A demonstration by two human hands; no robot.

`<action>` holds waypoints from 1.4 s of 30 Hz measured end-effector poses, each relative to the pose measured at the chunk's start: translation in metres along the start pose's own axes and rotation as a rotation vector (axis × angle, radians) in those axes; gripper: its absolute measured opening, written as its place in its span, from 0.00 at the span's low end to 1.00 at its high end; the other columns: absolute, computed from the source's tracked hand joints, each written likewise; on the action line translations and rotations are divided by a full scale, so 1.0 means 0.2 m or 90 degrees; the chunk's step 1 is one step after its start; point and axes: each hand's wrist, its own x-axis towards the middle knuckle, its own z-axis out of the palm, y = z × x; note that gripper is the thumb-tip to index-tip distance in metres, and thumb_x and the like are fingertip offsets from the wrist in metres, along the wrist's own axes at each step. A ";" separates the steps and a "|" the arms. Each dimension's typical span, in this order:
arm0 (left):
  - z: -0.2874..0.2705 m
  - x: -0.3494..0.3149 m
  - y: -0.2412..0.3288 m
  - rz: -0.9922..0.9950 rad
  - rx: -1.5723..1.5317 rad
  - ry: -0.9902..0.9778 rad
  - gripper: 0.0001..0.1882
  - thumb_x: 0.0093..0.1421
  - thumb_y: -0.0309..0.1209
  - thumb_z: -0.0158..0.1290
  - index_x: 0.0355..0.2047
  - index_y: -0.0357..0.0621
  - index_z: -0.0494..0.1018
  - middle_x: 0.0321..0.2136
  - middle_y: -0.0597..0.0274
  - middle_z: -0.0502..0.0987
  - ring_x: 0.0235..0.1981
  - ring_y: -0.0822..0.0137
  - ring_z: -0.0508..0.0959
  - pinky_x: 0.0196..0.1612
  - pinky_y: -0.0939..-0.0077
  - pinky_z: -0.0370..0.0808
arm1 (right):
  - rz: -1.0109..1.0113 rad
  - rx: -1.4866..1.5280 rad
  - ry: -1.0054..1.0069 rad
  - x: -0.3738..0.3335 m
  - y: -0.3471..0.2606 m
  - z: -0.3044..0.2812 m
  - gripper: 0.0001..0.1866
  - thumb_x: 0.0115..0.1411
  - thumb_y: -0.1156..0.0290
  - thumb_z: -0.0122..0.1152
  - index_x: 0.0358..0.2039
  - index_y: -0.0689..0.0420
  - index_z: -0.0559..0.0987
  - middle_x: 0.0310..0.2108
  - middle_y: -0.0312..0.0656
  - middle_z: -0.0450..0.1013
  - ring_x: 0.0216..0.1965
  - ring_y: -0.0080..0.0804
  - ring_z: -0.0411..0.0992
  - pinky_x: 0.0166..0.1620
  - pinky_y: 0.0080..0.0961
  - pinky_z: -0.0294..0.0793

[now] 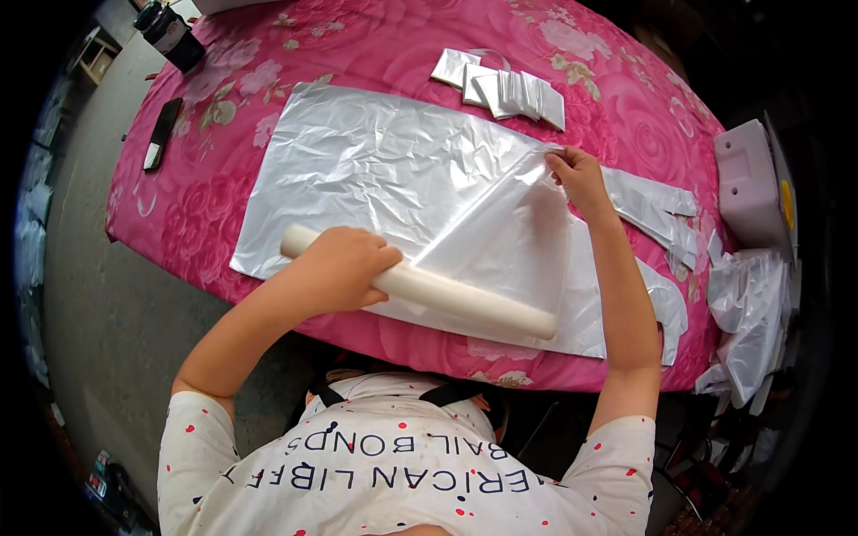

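My left hand (pixel 341 266) is wrapped over a long white roll (pixel 474 299), which lies slanted across the near part of a stack of silvery plastic bags (pixel 357 152). Beyond the roll and to its right, my right hand (pixel 576 174) pinches the corner of a thin plastic sheet (pixel 514 228). This sheet is raised in a slanting fold between that corner and the roll. Strap-like handle ends (pixel 648 205) of the bags stick out to the right, past my right forearm. Whether the sheet is joined to the roll cannot be made out.
Folded plastic bag bundles (pixel 518 94) lie at the far side of the pink floral tablecloth (pixel 201 201). A phone (pixel 163 134) and a dark lidded cup (pixel 170 37) are at the left. Right of the table are a pale plastic bin (pixel 749 179) and hanging clear bags (pixel 749 304).
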 end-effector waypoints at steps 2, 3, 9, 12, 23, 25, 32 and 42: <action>0.05 0.12 -0.01 0.088 0.026 0.142 0.22 0.45 0.36 0.62 0.41 0.43 0.73 0.35 0.56 0.76 0.38 0.54 0.76 0.41 0.64 0.72 | 0.003 0.015 -0.023 0.03 -0.03 0.05 0.07 0.58 0.70 0.58 0.29 0.61 0.77 0.20 0.30 0.68 0.21 0.15 0.63 0.25 0.15 0.62; 0.11 0.17 -0.03 0.161 0.016 0.257 0.22 0.46 0.36 0.62 0.41 0.42 0.73 0.35 0.56 0.76 0.38 0.54 0.76 0.42 0.64 0.72 | 0.005 0.023 -0.036 0.04 -0.04 0.08 0.07 0.58 0.70 0.58 0.28 0.61 0.76 0.20 0.30 0.68 0.21 0.15 0.62 0.25 0.15 0.62; 0.37 0.13 -0.08 0.366 0.018 0.166 0.37 0.53 0.51 0.52 0.53 0.33 0.62 0.54 0.47 0.63 0.55 0.52 0.65 0.56 0.60 0.65 | 0.018 -0.018 -0.068 0.11 -0.01 0.13 0.07 0.57 0.69 0.58 0.30 0.60 0.76 0.19 0.29 0.67 0.21 0.15 0.63 0.26 0.16 0.63; 0.43 0.10 -0.04 0.268 0.094 0.063 0.52 0.52 0.66 0.41 0.61 0.31 0.50 0.63 0.45 0.50 0.65 0.52 0.50 0.66 0.58 0.45 | 0.060 0.063 -0.045 0.13 0.02 0.12 0.10 0.57 0.69 0.58 0.37 0.60 0.74 0.24 0.32 0.69 0.23 0.17 0.65 0.27 0.16 0.64; 0.63 0.03 0.16 0.161 0.034 0.147 0.47 0.54 0.66 0.36 0.62 0.39 0.54 0.64 0.46 0.50 0.66 0.53 0.49 0.65 0.59 0.43 | -0.252 -0.341 -0.046 -0.66 -0.23 0.43 0.26 0.50 0.69 0.62 0.52 0.56 0.71 0.45 0.46 0.70 0.46 0.40 0.68 0.49 0.33 0.67; 0.66 0.03 0.20 0.144 0.039 0.165 0.47 0.54 0.66 0.37 0.62 0.40 0.55 0.64 0.46 0.50 0.66 0.53 0.48 0.65 0.59 0.43 | -0.315 -0.455 0.001 -0.76 -0.20 0.45 0.26 0.49 0.72 0.62 0.51 0.54 0.72 0.45 0.46 0.69 0.46 0.42 0.68 0.49 0.35 0.67; 0.65 0.02 0.24 0.140 0.071 0.170 0.45 0.54 0.63 0.41 0.62 0.41 0.54 0.65 0.48 0.48 0.66 0.54 0.47 0.65 0.60 0.42 | -0.177 -0.527 0.276 -0.74 0.09 0.03 0.27 0.52 0.79 0.56 0.55 0.55 0.70 0.46 0.45 0.69 0.43 0.46 0.67 0.47 0.36 0.68; 0.65 0.05 0.21 0.209 0.048 0.106 0.46 0.51 0.58 0.49 0.61 0.37 0.54 0.64 0.47 0.49 0.66 0.53 0.47 0.65 0.54 0.42 | -0.154 -0.224 -0.058 -1.01 -0.12 0.20 0.24 0.52 0.77 0.58 0.52 0.55 0.72 0.48 0.44 0.71 0.49 0.40 0.68 0.53 0.34 0.65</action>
